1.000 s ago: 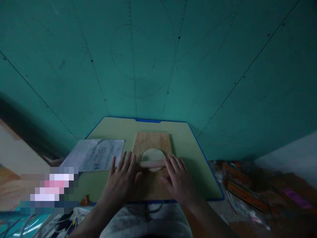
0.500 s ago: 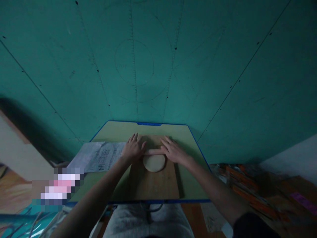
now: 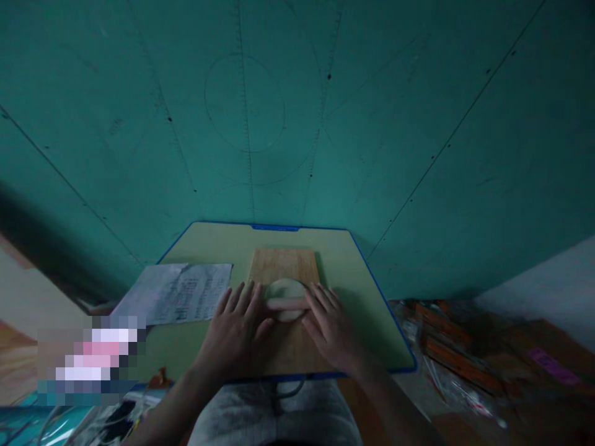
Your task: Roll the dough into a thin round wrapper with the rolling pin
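Observation:
A pale rolling pin [image 3: 288,303] lies crosswise over a round, flat piece of dough [image 3: 286,288]. The dough rests on a wooden board [image 3: 279,257], showing above and below the pin. My left hand [image 3: 237,325] is at the pin's left end, palm down, with fingers stretched forward and the thumb apart. At the right end, my right hand [image 3: 330,325] lies palm down too, its fingers extended over the pin. Both hands press from above rather than wrap around it, and they cover the pin's ends.
The board lies on a pale folding table [image 3: 367,316] with a blue rim, against a green wall [image 3: 279,136]. Printed paper sheets [image 3: 186,294] lie left of the board. Cardboard boxes [image 3: 548,347] and plastic-wrapped items stand on the floor at right.
Both hands and the rolling pin have moved toward my body, from the dough's far edge to across its middle. The view has shifted slightly.

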The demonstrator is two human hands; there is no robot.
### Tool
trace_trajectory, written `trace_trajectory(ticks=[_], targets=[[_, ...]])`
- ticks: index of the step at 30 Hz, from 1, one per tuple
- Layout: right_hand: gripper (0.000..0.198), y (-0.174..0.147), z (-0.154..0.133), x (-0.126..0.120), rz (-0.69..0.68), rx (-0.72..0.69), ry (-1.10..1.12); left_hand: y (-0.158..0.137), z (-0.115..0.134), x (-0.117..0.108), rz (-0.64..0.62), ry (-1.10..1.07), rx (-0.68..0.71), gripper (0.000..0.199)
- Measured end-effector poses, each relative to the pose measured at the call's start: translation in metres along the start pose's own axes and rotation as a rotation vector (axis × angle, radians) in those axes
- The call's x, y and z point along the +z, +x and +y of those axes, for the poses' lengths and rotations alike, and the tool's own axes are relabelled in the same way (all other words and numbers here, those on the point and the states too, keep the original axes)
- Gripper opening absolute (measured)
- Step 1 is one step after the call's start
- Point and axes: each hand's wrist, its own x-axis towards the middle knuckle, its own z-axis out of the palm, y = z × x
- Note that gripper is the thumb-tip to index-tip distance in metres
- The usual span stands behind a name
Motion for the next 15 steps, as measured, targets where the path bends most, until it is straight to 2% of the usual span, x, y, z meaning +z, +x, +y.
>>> trace_trajectory(ticks=[4, 8, 12, 15], targets=[[0.054, 0.009, 0.003, -0.002, -0.066, 0.005, -0.048, 0.010, -0.006, 0.005, -0.022, -0.023, -0.026, 0.061], [0.064, 0.029, 0.016, -0.012, -0.229, -0.062, -0.040, 0.033, -0.015, 0.011, -0.107, -0.001, -0.059, 0.059], [0.077, 0.050, 0.028, -0.019, -0.383, -0.124, -0.003, 0.050, -0.019, 0.015, -0.141, 0.002, -0.126, 0.056], [0.075, 0.069, 0.031, -0.013, -0.357, -0.106, -0.026, 0.061, -0.021, 0.019, -0.150, 0.001, -0.175, 0.056]])
